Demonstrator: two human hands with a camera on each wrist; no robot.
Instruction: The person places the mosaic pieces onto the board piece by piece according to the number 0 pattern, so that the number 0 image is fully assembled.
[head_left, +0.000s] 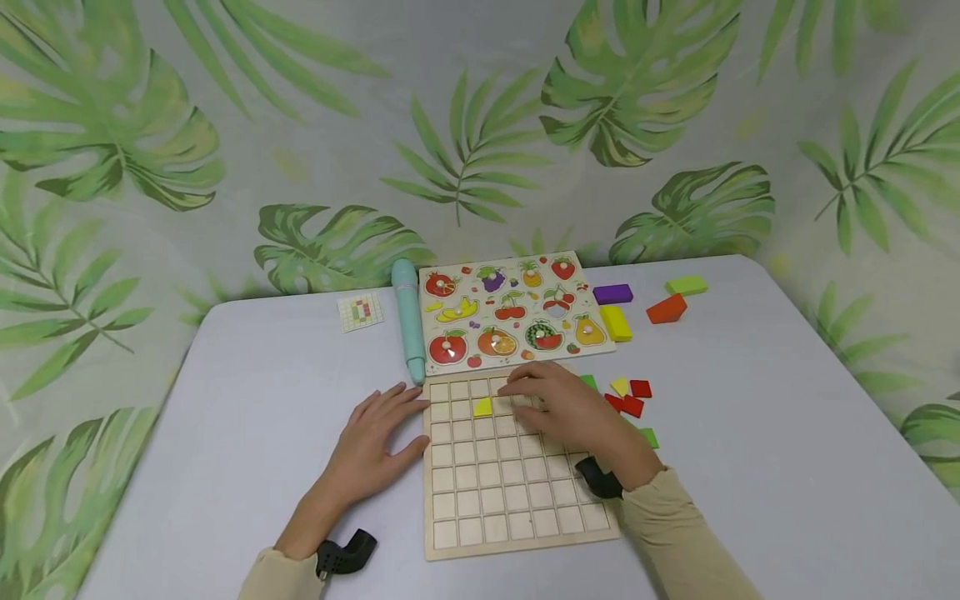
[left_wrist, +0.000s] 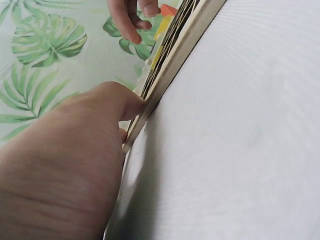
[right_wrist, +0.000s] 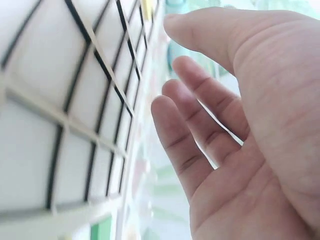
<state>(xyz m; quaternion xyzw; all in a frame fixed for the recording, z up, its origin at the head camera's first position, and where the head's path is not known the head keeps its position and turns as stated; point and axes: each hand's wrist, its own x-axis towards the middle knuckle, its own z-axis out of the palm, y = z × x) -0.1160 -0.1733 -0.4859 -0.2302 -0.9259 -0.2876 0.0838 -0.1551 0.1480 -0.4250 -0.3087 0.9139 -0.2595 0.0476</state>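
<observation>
Grid board (head_left: 510,492): pale wood, square cells in rows, flat on the grey table (head_left: 750,467) before the fruit puzzle (head_left: 510,310). One yellow triangle (head_left: 483,407) sits in an upper cell. Left hand (head_left: 371,446) flat, fingers straight, against the board's left edge. Right hand (head_left: 566,408) relaxed, empty, over the upper cells.

The counter (head_left: 750,467) is pale lavender-grey, and the backdrop (head_left: 300,125) behind it is pale with green palm-leaf prints. At centre, the grid board (head_left: 510,500) is light wood, with one yellow triangle (head_left: 483,407) in its upper rows. Above it, the cream fruit puzzle (head_left: 513,312) shows red, orange, yellow and purple fruits beside a teal pen (head_left: 408,321). To the right lie purple (head_left: 612,293), yellow (head_left: 616,323), orange-red (head_left: 667,309) and lime-green (head_left: 687,286) blocks, with small red tiles (head_left: 633,398) below them.
</observation>
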